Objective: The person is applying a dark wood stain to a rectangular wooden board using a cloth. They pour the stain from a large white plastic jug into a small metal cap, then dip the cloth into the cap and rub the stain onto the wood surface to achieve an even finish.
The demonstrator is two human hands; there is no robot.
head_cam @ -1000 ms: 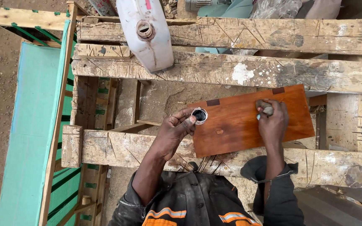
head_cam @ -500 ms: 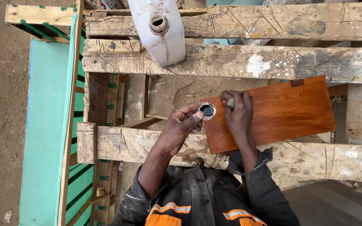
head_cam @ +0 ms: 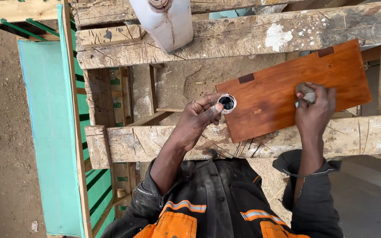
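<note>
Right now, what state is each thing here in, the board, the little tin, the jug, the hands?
Wooden board: reddish-brown, glossy, lying tilted across two rough beams.
Small round tin: open, dark inside, held at the board's corner.
Left hand: gripping the tin.
Right hand: closed on a small wad, pressed to the board.
White jug: lying on the far beam, stained.

Soft, even daylight, no hard shadows; mild sheen on the glossy red-brown wooden board [head_cam: 287,94] beside the right hand [head_cam: 315,108]; sharp focus throughout.
</note>
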